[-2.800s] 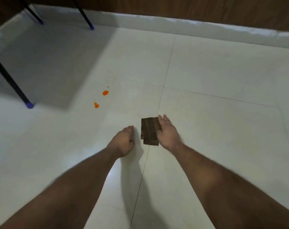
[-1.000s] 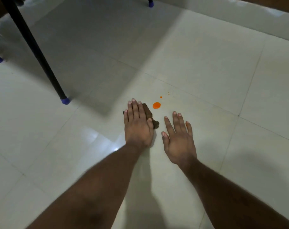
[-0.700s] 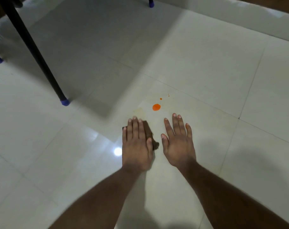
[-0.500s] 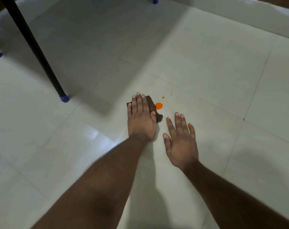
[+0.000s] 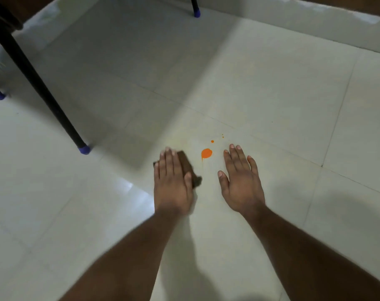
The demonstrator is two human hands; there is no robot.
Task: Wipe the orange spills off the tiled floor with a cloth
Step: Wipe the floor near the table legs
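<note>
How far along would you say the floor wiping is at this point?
Partly done. A faint yellowish smear beyond the cloth suggests one patch has been wiped. The left hand presses the brown cloth flat on the tile; the right hand rests flat. The large orange drop and smaller specks remain.

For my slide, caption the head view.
Left hand presses brown folded cloth beside round orange spill; right hand flat on floor.

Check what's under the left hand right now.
Under the left hand, a brown cloth lies on the tiled floor, pressed by flat fingers; its right edge and a near corner show. The rest, and any spill beneath, is covered. The large orange drop lies uncovered beside it.
</note>
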